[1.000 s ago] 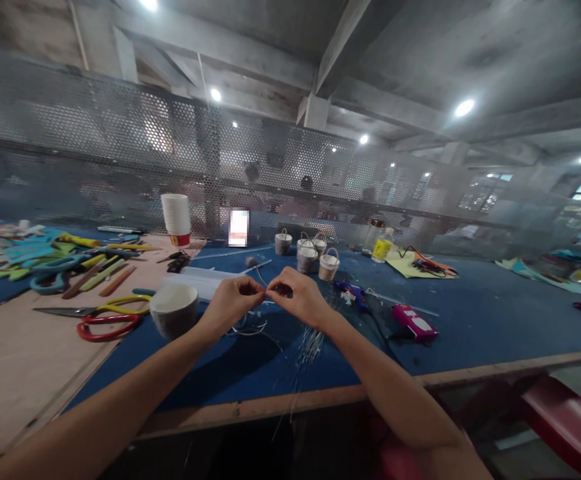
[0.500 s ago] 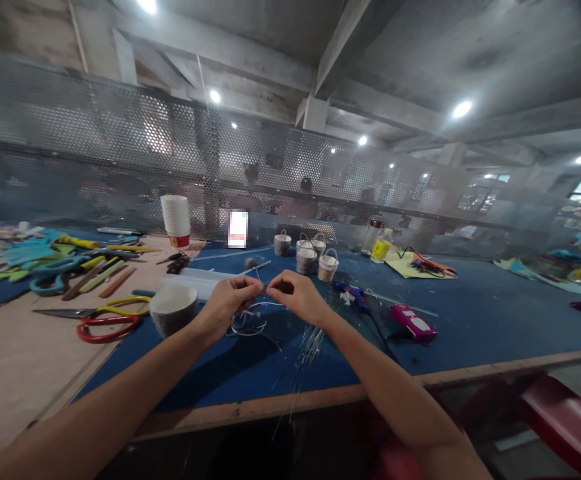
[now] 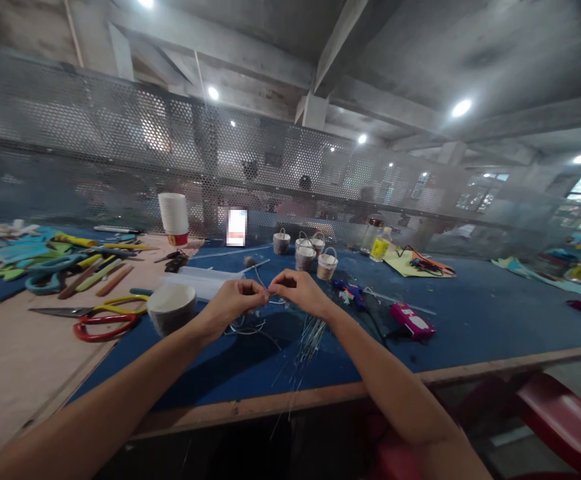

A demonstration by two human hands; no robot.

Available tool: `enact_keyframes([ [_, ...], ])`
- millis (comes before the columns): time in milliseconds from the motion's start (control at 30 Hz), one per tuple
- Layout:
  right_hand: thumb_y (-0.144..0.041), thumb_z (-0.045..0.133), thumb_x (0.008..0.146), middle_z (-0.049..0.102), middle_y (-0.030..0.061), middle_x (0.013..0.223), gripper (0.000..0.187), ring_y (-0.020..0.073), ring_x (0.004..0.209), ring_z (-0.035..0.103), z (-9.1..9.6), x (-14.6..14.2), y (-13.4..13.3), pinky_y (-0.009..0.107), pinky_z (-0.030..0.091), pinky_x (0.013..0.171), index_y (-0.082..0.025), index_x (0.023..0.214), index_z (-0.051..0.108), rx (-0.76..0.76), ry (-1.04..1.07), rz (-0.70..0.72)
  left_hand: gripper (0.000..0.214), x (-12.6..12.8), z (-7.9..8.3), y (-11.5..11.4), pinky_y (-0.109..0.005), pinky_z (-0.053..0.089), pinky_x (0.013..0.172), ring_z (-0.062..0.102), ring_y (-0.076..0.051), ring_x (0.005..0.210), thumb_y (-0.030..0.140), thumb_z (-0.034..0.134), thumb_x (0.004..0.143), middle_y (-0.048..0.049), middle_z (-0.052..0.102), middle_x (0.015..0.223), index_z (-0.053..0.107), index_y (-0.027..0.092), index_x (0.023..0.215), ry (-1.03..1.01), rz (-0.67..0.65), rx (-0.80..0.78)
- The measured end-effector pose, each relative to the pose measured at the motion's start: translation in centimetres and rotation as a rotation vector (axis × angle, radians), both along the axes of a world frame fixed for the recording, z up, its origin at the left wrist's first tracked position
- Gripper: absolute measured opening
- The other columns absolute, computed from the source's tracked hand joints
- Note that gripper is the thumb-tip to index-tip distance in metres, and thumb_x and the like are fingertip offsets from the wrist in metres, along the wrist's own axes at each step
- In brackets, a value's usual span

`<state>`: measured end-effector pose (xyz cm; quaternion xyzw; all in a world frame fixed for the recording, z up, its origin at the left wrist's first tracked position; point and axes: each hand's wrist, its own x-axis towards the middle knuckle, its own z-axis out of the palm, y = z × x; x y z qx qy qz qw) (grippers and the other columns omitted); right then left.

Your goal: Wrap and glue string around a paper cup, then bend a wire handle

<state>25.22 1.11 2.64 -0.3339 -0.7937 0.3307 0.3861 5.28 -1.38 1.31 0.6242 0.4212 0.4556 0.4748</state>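
Observation:
Over the blue table mat (image 3: 470, 320), my left hand (image 3: 233, 305) and my right hand (image 3: 298, 291) meet fingertip to fingertip. Both pinch a thin piece of wire (image 3: 269, 298) between thumb and fingers. Loops of the same wire (image 3: 248, 327) hang below my left hand. A loose bundle of straight wires (image 3: 306, 347) lies under my right wrist and runs toward the table's front edge. A white paper cup (image 3: 172, 309) stands just left of my left hand.
Red-handled scissors (image 3: 104, 327) and yellow-handled scissors (image 3: 120, 305) lie at the left with felt scraps. A stack of paper cups (image 3: 173, 219) and several small baskets (image 3: 315, 259) stand behind. A pink glue gun (image 3: 410, 320) lies to the right. A perforated metal screen (image 3: 95, 153) closes the back.
My hands stay pinched together on the wire. They dipped a little apart, then closed up again and rose slightly.

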Motion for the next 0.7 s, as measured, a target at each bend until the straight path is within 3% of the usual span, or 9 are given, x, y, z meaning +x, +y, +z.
enact_keyframes([
  [67, -0.040, 0.069, 0.086, 0.061, -0.0015, 0.070, 0.025, 0.0114, 0.060, 0.052, 0.0, -0.1, 0.1, 0.024, 0.042, 0.059, -0.016, 0.089, 0.069, -0.088, 0.020, 0.018, 0.019, -0.1, 0.2, -0.2, -0.021, 0.027, 0.048, 0.044, -0.008, 0.050, 0.033, 0.077, 0.069, 0.0010, 0.060, 0.062, 0.070, 0.015, 0.071, -0.028, -0.010, -0.026],
  [133, -0.041, 0.068, 0.088, 0.061, -0.0011, 0.072, 0.025, 0.0115, 0.061, 0.052, -0.1, -0.2, 0.1, 0.024, 0.043, 0.059, -0.016, 0.090, 0.068, -0.066, 0.026, 0.004, 0.022, -0.2, 0.3, -0.2, -0.020, 0.026, 0.047, 0.042, -0.008, 0.049, 0.036, 0.076, 0.070, 0.0023, 0.057, 0.060, 0.069, 0.015, 0.073, -0.056, 0.010, -0.034],
  [267, -0.035, 0.067, 0.090, 0.063, 0.0009, 0.084, 0.017, 0.0127, 0.072, 0.057, -0.7, -0.7, -0.5, 0.025, 0.045, 0.068, -0.018, 0.093, 0.070, 0.190, -0.010, -0.052, 0.025, -0.3, 0.3, 0.0, -0.022, 0.026, 0.048, 0.040, -0.008, 0.049, 0.040, 0.073, 0.073, 0.0045, 0.050, 0.054, 0.067, 0.015, 0.074, -0.079, 0.098, 0.003],
  [367, -0.028, 0.066, 0.091, 0.060, 0.0005, 0.085, 0.010, 0.0125, 0.073, 0.056, -0.9, -0.9, -1.0, 0.025, 0.045, 0.070, -0.020, 0.095, 0.071, 0.369, -0.104, -0.077, 0.023, -0.2, 0.1, 0.2, -0.023, 0.028, 0.050, 0.041, -0.009, 0.051, 0.037, 0.074, 0.071, 0.0027, 0.056, 0.058, 0.068, 0.015, 0.072, -0.044, 0.155, 0.056],
  [467, -0.027, 0.066, 0.091, 0.059, 0.0008, 0.087, 0.008, 0.0123, 0.073, 0.056, -0.8, -0.9, -1.3, 0.025, 0.044, 0.071, -0.021, 0.094, 0.070, 0.450, -0.166, -0.095, 0.017, -0.2, -0.2, 0.4, -0.024, 0.033, 0.055, 0.049, -0.012, 0.058, 0.029, 0.078, 0.064, 0.0008, 0.062, 0.063, 0.070, 0.015, 0.069, 0.015, 0.179, 0.114],
  [567, -0.030, 0.069, 0.090, 0.058, 0.0007, 0.086, 0.011, 0.0121, 0.072, 0.055, -0.6, -0.7, -1.1, 0.025, 0.044, 0.070, -0.020, 0.092, 0.071, 0.406, -0.131, -0.086, 0.013, -0.2, -0.4, 0.4, -0.024, 0.032, 0.057, 0.050, -0.013, 0.060, 0.024, 0.079, 0.061, 0.0017, 0.063, 0.061, 0.072, 0.016, 0.067, 0.064, 0.149, 0.139],
  [700, -0.035, 0.073, 0.086, 0.063, 0.0010, 0.084, 0.017, 0.0128, 0.073, 0.056, -0.3, -0.3, -0.4, 0.025, 0.045, 0.068, -0.018, 0.089, 0.073, 0.170, -0.028, -0.048, 0.015, -0.1, -0.2, 0.0, -0.024, 0.032, 0.055, 0.049, -0.012, 0.057, 0.028, 0.081, 0.062, 0.0016, 0.062, 0.059, 0.073, 0.015, 0.066, 0.074, 0.063, 0.089],
])
